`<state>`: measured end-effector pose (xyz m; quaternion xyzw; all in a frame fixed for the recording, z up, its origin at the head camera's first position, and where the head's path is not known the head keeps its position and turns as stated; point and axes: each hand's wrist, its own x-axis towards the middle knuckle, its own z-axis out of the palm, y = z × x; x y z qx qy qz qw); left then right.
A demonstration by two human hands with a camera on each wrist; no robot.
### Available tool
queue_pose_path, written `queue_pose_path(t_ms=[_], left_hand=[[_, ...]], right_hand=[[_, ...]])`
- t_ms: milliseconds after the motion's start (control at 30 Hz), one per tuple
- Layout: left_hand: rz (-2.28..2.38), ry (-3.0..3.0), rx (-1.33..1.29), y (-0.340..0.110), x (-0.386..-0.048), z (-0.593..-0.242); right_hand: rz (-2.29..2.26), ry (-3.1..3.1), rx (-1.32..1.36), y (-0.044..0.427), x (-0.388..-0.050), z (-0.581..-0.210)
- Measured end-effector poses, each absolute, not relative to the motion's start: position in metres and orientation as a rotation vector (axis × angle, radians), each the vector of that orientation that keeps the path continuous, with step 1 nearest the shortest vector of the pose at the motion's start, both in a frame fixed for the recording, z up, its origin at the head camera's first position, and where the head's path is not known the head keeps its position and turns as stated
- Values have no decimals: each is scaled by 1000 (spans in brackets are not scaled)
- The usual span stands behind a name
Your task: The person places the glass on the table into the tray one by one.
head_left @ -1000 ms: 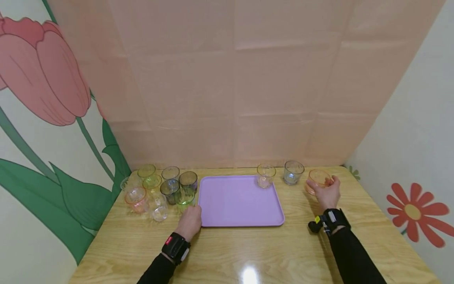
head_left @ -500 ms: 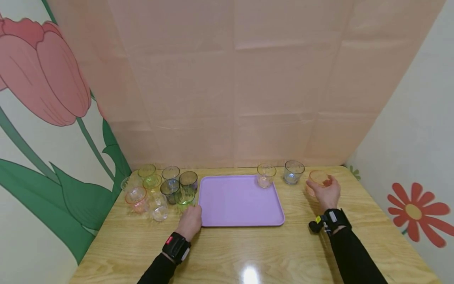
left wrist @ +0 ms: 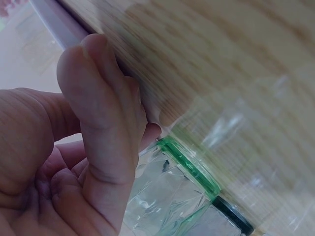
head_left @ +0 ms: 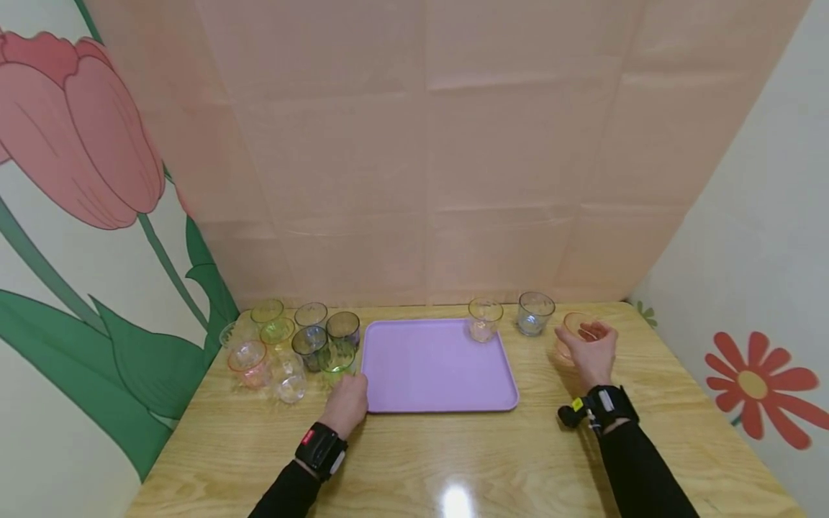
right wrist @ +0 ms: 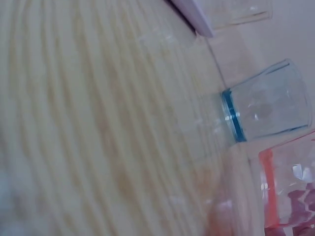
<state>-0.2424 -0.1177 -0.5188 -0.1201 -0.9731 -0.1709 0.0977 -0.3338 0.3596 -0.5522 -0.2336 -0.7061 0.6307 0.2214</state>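
At the right of the table, my right hand (head_left: 591, 356) grips an orange-tinted glass (head_left: 565, 352), which appears upright. The right wrist view shows that glass (right wrist: 288, 182) at its lower right edge, with fingers partly visible through it. My left hand (head_left: 346, 404) holds the front left edge of the purple tray (head_left: 440, 370); in the left wrist view, bent fingers (left wrist: 106, 118) lie along the tray's rim (left wrist: 61, 22). A green-tinted glass (head_left: 339, 360) stands just behind that hand. On the tray's back right corner stands a clear glass with a yellowish rim (head_left: 484, 327).
A blue-grey glass (head_left: 534, 316) stands between the tray and the orange one. Several tinted glasses, among them a pink one (head_left: 249, 367) and a dark one (head_left: 311, 350), crowd together left of the tray. A pinkish sheet (head_left: 414, 180) hangs behind the table (head_left: 414, 460).
The fingers of my right hand have shifted slightly around the orange glass, which stays in about the same place. The left hand and the tray have not visibly moved.
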Motion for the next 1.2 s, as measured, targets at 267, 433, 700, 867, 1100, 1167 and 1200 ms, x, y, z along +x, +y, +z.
queue_pose_path(t_ms=[267,433,700,867,1100,1167,1200], left_hand=[[-485,-2870,-380,-118,-242,-519],[-483,-2871,-375,-118,-243,-519],[-489,-2886,-362,-117,-243,-520],[-491,-2881,-364,-117,-243,-521],[-494,-2904,-339,-117,-243,-519],[-492,-2909,-333,-116,-243,-519],[-493,-2909,-331,-116,-243,-519]], right_hand=[[1757,-1878,-562,352,-334,-550],[1764,-1921,-537,340,-331,-542],[1851,-1940,-418,322,-327,-537],[1921,-1925,-303,310,-327,-539],[2054,-1847,-212,296,-328,-542],[2067,-1849,-199,293,-328,-541],[2071,-1856,-194,292,-329,-541]])
